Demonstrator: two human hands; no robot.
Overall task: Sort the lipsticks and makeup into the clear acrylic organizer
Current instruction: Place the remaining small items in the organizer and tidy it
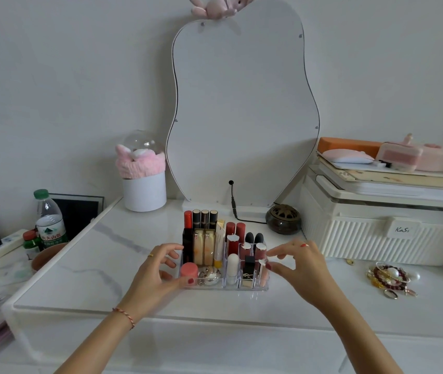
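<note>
Left hand (158, 268), right hand (300, 261) flank organizer (225, 286); storage box (376, 238) label "KaS".

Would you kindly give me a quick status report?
Both hands, left and right, empty, flanking clear acrylic organizer. Lipsticks slotted upright. Nothing in the way.

Clear glossy acrylic organizer (260, 286) on a smooth, glossy marble-look tabletop (80, 265)

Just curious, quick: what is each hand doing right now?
Left hand: open, fingers spread against the organizer.
Right hand: open, fingertips at a lipstick, not gripping.
</note>
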